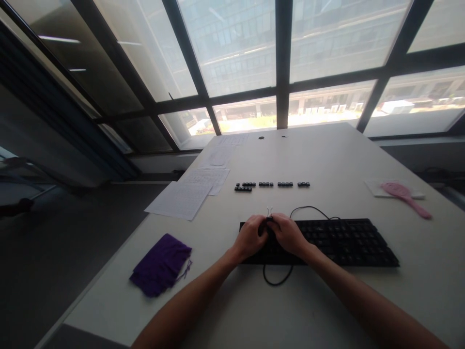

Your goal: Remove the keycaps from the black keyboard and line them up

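A black keyboard [341, 242] lies on the white table, its left part covered by both hands. My left hand [251, 236] and my right hand [288, 233] meet over it, fingers closed together around a small black binder clip [269, 219] whose two silver wire handles point up and away from me. Whether the clip grips anything is hidden by the fingers. Beyond the keyboard, small black keycaps [266, 184] stand in short groups in a row, with another short group [243, 189] just in front at the left end.
Papers [181, 198] lie along the table's left edge, with a purple cloth pouch [161, 265] nearer to me. At the right, a pink hairbrush [401, 191] rests partly on a white sheet. A black cable [278, 282] loops below the keyboard. Windows stand behind the table [327, 155].
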`<state>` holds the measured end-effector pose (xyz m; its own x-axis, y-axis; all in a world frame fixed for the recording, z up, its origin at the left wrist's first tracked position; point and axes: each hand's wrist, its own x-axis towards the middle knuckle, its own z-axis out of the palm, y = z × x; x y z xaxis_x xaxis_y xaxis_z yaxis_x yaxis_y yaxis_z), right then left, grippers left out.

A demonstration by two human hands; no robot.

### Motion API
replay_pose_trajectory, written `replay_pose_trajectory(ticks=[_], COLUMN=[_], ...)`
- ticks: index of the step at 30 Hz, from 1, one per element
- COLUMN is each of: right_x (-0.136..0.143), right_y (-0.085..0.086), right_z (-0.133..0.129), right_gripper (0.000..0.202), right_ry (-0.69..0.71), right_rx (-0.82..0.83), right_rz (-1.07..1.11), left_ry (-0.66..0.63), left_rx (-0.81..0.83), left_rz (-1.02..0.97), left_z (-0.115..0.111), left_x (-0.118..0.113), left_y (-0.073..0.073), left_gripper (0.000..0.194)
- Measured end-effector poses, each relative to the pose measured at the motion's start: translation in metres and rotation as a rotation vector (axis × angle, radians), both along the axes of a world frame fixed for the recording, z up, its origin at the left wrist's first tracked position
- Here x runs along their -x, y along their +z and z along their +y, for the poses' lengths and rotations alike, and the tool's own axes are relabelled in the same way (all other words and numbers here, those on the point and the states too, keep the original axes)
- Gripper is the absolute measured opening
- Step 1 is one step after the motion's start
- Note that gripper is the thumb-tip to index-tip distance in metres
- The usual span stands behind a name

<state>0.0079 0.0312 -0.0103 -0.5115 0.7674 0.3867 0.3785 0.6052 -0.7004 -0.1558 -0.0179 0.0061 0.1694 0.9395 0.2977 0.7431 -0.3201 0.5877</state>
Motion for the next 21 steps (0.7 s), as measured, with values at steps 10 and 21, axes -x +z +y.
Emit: replay_pose_trajectory(ticks=[10, 21], right_x=[0.000, 0.002], right_y=[-0.002, 0.002], right_z=[-0.004, -0.001], right_gripper=[0.022, 0.019], right_ry=[-0.099, -0.081], right_rx=[0.082, 0.286], right_rz=[0.087, 0.278], left_ry=[-0.032, 0.061], left_rx=[0.038, -0.145], left_rz=[-0.020, -0.104], left_z=[0.003, -0.004], left_x=[0.004, 0.003], left_y=[-0.006, -0.011], left_gripper=[0.011, 0.013])
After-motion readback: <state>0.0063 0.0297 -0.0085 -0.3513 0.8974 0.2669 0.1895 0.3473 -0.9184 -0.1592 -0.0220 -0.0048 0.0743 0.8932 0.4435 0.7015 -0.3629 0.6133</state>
